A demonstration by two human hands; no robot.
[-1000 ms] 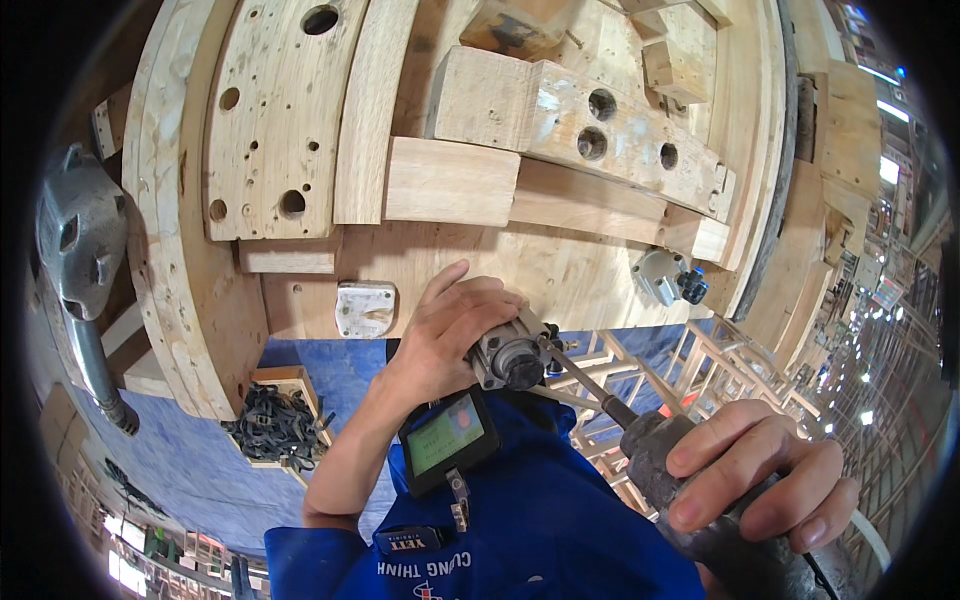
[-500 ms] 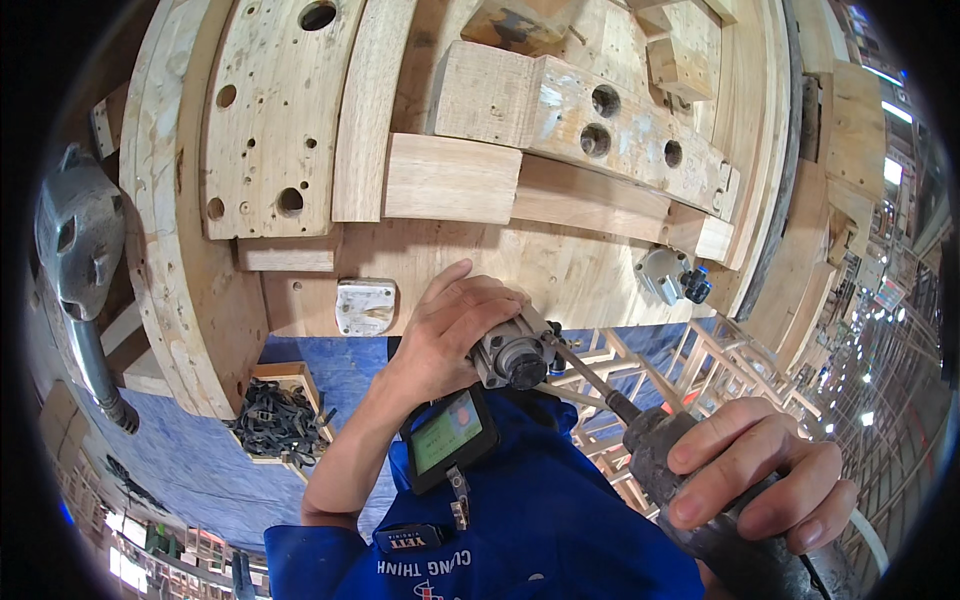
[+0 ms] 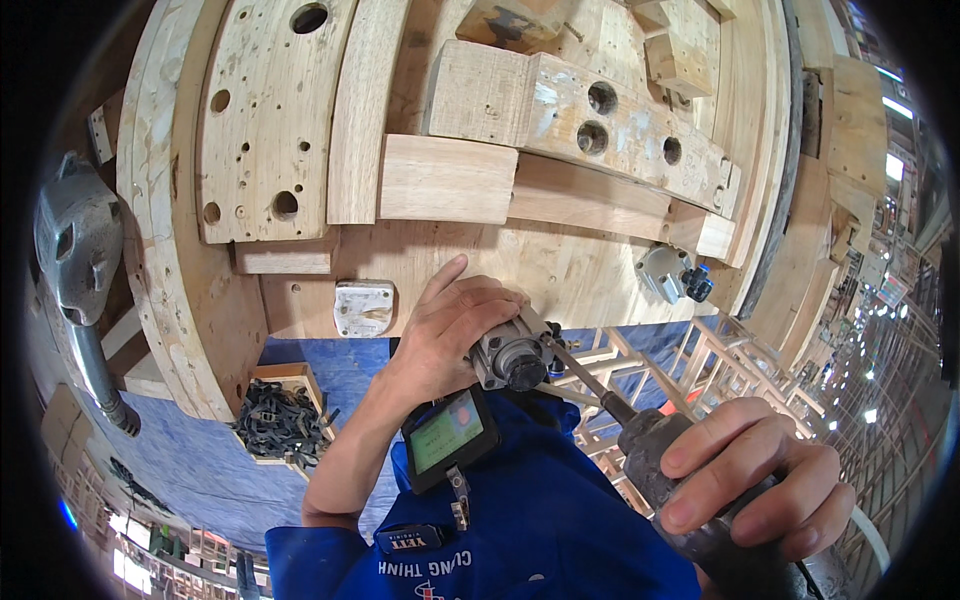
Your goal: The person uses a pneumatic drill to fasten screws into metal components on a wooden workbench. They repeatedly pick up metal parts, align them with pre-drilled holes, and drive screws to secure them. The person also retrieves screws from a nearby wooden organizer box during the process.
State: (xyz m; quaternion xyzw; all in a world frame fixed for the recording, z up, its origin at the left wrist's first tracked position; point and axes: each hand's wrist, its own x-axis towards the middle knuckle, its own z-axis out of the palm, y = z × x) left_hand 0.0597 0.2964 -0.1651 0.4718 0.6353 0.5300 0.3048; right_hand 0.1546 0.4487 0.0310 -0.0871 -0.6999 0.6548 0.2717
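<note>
Metal cylinder (image 3: pixel 505 354) by the bench edge (image 3: pixel 600 300), likely hefty, stiff: my left hand (image 3: pixel 450 335) gripping its sides, best hold; right hand (image 3: pixel 760 475) clutching the driver (image 3: pixel 648 438).

The metal cylinder (image 3: pixel 500 352) is showing silver-grey, its round cap (image 3: pixel 527 372) black. The power tool (image 3: pixel 650 452) is looking dark, mottled grey. The worktop (image 3: pixel 560 262) is showing pale tan grain (whitish smears are marking the holed block (image 3: pixel 632 130)). The shirt (image 3: pixel 560 490) is showing deep blue with white lettering (image 3: pixel 424 568); the badge (image 3: pixel 447 440) is combining green with black. Black straps (image 3: pixel 280 415) are contrasting with the mottled blue floor (image 3: pixel 200 480).
</note>
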